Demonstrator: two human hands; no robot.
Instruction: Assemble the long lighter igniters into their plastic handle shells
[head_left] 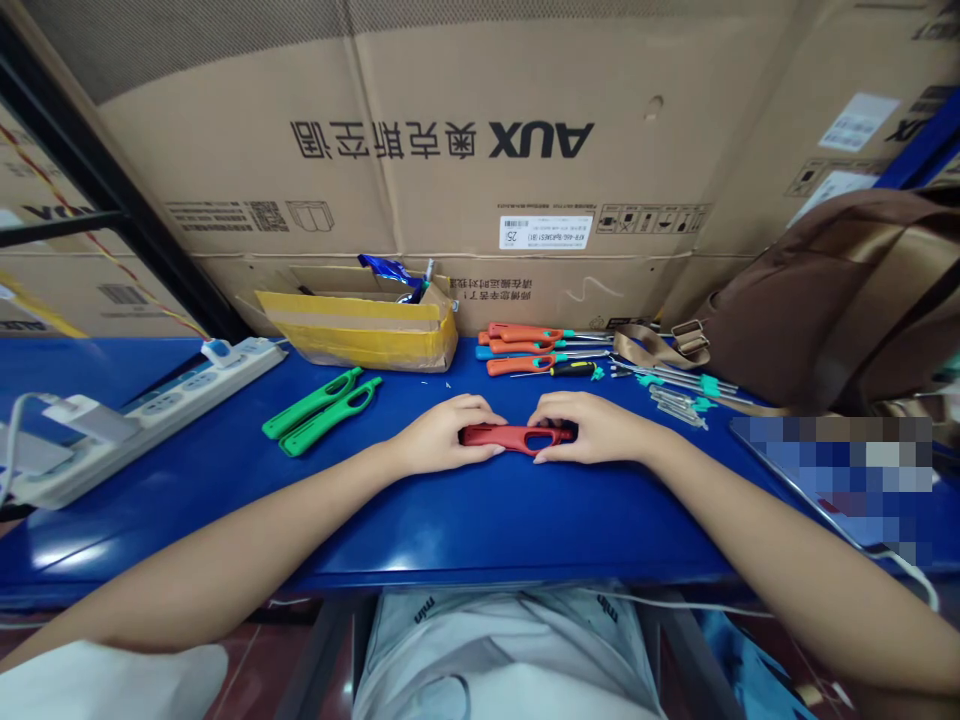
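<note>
A red plastic lighter handle shell (504, 437) with an oval finger hole lies crosswise just above the blue table. My left hand (444, 434) is closed around its left end, thumb along the near edge. At its right end, beside the hole, my right hand (583, 428) grips it between thumb and curled fingers. Two green handle shells (319, 412) of like shape lie on the table to the left. Behind my right hand are several orange-handled lighters (521, 348) with metal stems, and a black and yellow screwdriver (574, 370).
A yellow-taped carton (360, 330) stands at the back, a white power strip (165, 405) at the left. To the right are loose metal rods with teal tips (679, 400), a brown bag (832, 300) and a blurred-out device (832, 490). Large cardboard (420, 200) walls the rear.
</note>
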